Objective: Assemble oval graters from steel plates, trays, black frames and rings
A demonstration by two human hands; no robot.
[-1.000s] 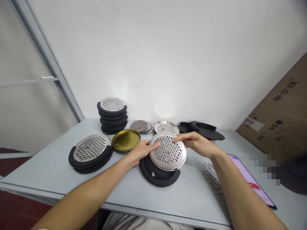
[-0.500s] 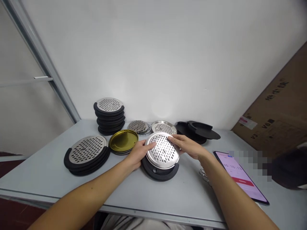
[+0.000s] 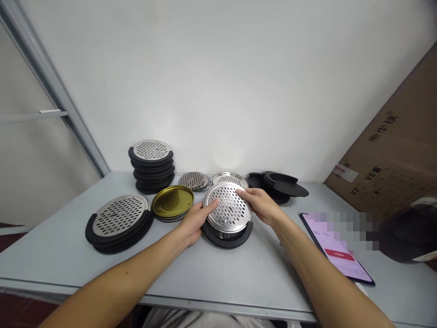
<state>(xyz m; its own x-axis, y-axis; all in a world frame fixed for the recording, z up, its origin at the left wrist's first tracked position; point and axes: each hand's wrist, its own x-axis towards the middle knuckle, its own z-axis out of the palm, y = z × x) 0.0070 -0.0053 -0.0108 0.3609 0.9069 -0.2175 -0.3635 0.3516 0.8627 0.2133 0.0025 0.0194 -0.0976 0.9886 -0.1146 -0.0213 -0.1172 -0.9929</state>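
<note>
My left hand [image 3: 193, 224] grips the left rim of a shiny round perforated metal plate [image 3: 228, 207], its thumb lying on top. On the opposite side, my right hand [image 3: 262, 205] holds the upper right rim between thumb and fingers. The plate tilts over a round black base [image 3: 228, 242], whose thick curved rim shows below it. A dark gap and a small hole lie between them; whether the plate is seated cannot be told. Just left of my left hand is a gold round tray [image 3: 173, 201] on a few stacked trays.
Black-rimmed perforated discs form a low stack [image 3: 119, 221] at left and a tall stack [image 3: 151, 166] behind. Loose perforated discs [image 3: 194, 180] and a silver-rimmed one [image 3: 230, 177] lie near the wall. Black bases [image 3: 280, 184], a tablet [image 3: 336, 248] and a cardboard box [image 3: 385, 150] stand right.
Both hands, the perforated plate and the black base have shifted slightly away from the table's front edge. My grip stays on both sides of the plate. The view has turned a little.
</note>
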